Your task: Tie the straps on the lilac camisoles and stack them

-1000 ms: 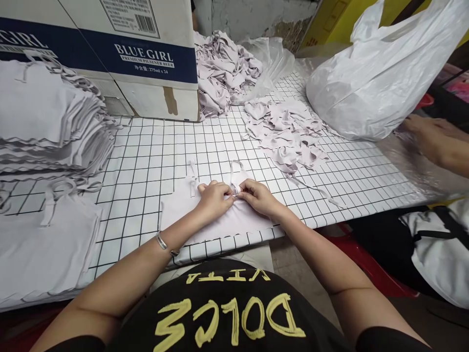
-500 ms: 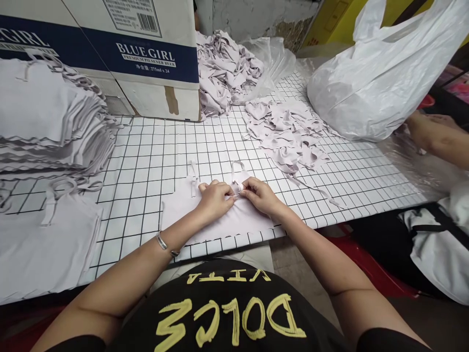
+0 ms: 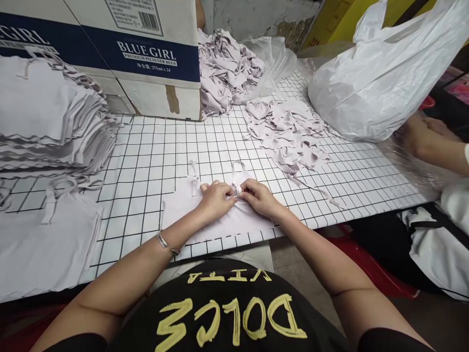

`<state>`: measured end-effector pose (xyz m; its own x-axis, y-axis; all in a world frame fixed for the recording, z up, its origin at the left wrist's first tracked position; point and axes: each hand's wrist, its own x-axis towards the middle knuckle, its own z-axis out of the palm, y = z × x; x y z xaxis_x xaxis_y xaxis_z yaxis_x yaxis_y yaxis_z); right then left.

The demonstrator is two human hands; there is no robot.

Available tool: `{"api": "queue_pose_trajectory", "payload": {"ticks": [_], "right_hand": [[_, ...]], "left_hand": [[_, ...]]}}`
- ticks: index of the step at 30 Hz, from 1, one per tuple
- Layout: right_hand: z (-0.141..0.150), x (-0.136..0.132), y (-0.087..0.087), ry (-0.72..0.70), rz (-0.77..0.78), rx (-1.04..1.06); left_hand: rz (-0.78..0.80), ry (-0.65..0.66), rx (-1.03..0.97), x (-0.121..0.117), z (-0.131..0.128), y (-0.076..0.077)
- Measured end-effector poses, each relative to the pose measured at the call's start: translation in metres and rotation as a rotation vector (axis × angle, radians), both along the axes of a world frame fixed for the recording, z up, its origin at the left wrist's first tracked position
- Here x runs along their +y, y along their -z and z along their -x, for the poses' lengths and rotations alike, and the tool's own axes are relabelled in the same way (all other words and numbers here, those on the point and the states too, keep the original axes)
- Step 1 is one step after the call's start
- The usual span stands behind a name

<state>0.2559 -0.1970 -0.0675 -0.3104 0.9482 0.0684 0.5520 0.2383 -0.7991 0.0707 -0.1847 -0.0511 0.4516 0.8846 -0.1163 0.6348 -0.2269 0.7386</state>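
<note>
A pale pink camisole (image 3: 223, 228) with thin shoulder straps lies flat on the checked table near its front edge. My left hand (image 3: 217, 200) rests on its upper part, thumb and fingers pinched at the base of the right-hand strap (image 3: 239, 164). Close beside it, my right hand (image 3: 259, 197) pinches the same strap where a small loop of it is bunched. The fingertips of both hands nearly meet, and they partly hide what lies between them. The other strap (image 3: 194, 178) lies loose to the left of my left hand.
Stacked camisoles (image 3: 44, 107) stand at the left, with more camisoles (image 3: 47, 244) in front. Behind are a beer carton (image 3: 154, 93) and a heap of pink fabric (image 3: 230, 68). Loose pieces (image 3: 289, 132) lie right of centre. A white plastic bag (image 3: 359, 88) stands near a co-worker's arm (image 3: 436, 146).
My hands stay at the strap, with only a slight shift of the right fingers towards the left ones. The co-worker's arm at the right has moved a little.
</note>
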Motion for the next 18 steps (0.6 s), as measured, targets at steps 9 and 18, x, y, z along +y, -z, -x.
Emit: {"api": "queue_pose_trajectory", "payload": {"ticks": [9,18], "right_hand": [[0.005,-0.003,0.005,0.019,-0.134,-0.01],[0.015,-0.002,0.002,0.253,-0.067,-0.074]], "left_hand": [[-0.026,-0.031,0.002,-0.002,-0.001,0.004],[-0.088,0.05,0.162,0.002,0.005,0.002]]}}
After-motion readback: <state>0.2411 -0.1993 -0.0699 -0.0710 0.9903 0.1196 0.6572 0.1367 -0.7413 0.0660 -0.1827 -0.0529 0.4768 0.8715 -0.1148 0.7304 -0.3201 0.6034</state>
